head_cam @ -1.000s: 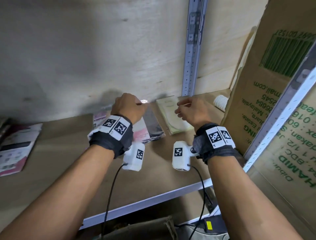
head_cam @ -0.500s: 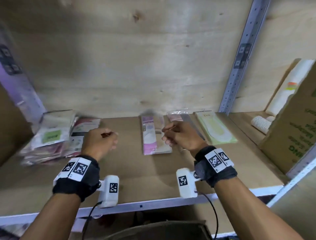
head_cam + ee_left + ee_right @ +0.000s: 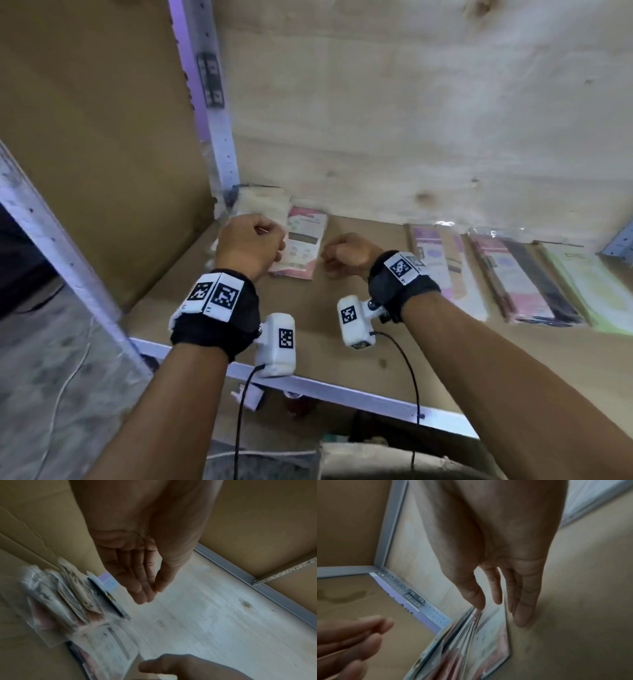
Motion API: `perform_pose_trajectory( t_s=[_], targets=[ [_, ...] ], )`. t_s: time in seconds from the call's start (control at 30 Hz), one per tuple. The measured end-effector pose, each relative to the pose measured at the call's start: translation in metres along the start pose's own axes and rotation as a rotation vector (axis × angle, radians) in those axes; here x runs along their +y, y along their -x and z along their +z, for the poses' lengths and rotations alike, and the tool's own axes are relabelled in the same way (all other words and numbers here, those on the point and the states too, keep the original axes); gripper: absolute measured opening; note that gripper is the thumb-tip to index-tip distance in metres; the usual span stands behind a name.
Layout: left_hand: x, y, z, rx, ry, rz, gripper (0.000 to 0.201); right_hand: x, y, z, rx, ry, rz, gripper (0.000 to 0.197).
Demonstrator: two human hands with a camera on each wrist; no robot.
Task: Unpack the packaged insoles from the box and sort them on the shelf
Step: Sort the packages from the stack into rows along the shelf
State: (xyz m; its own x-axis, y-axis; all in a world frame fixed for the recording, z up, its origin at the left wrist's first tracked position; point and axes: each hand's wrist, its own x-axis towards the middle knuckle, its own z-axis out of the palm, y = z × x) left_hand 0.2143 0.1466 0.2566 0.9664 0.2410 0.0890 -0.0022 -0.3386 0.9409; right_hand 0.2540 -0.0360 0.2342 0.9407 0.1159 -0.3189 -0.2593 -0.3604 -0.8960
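Head view: I use the pink-and-white packaged insole pile [image 3: 303, 248] as reference. Left hand [image 3: 251, 248] hovers at its left edge, fingers relaxed and nearly straight, holding nothing; right hand [image 3: 346, 255] hovers at its right edge, fingers loosely extended, also empty. Both flank the pile, probably to square it. Further flat insole packets [image 3: 445, 270] lie in separate rows to its right, sorted by type on the brown wooden shelf board [image 3: 342, 359].
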Motion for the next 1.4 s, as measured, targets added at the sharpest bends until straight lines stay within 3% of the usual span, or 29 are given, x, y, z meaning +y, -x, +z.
perform_pose_trajectory(
  t_s=[0.1, 0.2, 0.3, 0.6, 0.67, 0.87, 0.93, 1.07, 1.17, 1.27, 1.4],
  targets=[
    [0.000, -0.002, -0.010, 0.008, -0.005, 0.015, 0.015, -0.010, -0.027, 0.017, 0.042, -0.020, 0.011, 0.006],
    [-0.001, -0.005, -0.022, 0.013, -0.005, -0.001, 0.012, -0.011, -0.042, 0.022, 0.116, -0.032, 0.061, 0.015],
    [-0.001, -0.005, -0.028, 0.029, 0.036, -0.006, 0.010, -0.008, -0.043, 0.024, 0.123, -0.057, 0.102, 0.013],
    [0.010, 0.006, -0.008, -0.082, 0.174, -0.134, 0.011, 0.001, 0.020, -0.006, 0.138, -0.109, -0.034, 0.004],
    [0.014, 0.011, 0.006, -0.134, 0.241, -0.181, 0.008, 0.007, 0.043, -0.024, 0.178, -0.060, -0.078, 0.007],
    [0.038, 0.040, 0.051, -0.404, 0.491, -0.330, 0.043, 0.021, 0.115, -0.072, 0.330, 0.185, -0.348, 0.005],
    [0.048, 0.049, 0.064, -0.410, 0.604, -0.355, 0.045, 0.024, 0.138, -0.084, 0.362, 0.243, -0.444, 0.007],
    [0.058, 0.061, 0.090, -0.425, 0.750, -0.352, 0.072, 0.036, 0.174, -0.102, 0.426, 0.435, -0.644, 0.012],
    [0.058, 0.070, 0.111, -0.403, 0.738, -0.334, 0.045, 0.051, 0.186, -0.109, 0.455, 0.543, -0.714, 0.014],
    [0.053, 0.074, 0.129, -0.335, 0.717, -0.316, 0.015, 0.066, 0.185, -0.115, 0.469, 0.620, -0.671, 0.021],
    [0.048, 0.074, 0.141, -0.338, 0.646, -0.270, 0.021, 0.081, 0.182, -0.122, 0.454, 0.558, -0.638, 0.027]
  ],
)
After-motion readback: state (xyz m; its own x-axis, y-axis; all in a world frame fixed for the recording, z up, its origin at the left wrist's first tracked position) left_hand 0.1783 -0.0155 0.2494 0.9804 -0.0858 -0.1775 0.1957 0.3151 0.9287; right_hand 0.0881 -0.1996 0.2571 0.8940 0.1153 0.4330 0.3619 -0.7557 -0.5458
